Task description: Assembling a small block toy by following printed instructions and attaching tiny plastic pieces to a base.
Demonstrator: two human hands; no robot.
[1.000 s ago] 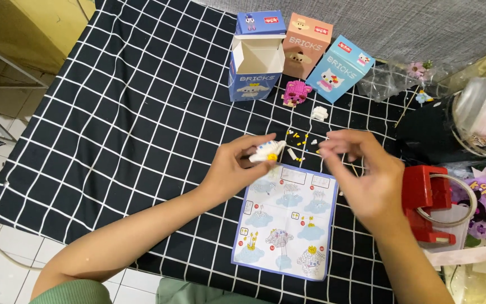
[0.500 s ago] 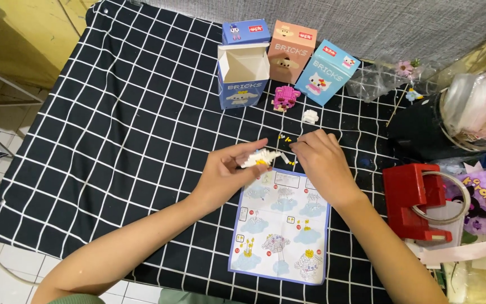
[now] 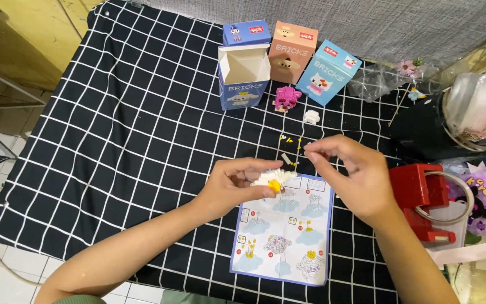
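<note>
A table covered in a black cloth with a white grid. At twelve o'clock stand three small cardboard boxes: an open blue box, a peach box, a light blue box. Just below them sit a pink brick figure and a white piece, then scattered tiny yellow pieces. An illustrated instruction sheet lies at six o'clock, a red tape dispenser at three.

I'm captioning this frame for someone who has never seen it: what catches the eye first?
At centre, the left hand pinches a small white and yellow brick model over an illustrated instruction sheet, while the right hand hovers beside it with fingertips pinched. Behind them, three colourful boxes stand on the black grid-patterned cloth, the blue one open.
</note>
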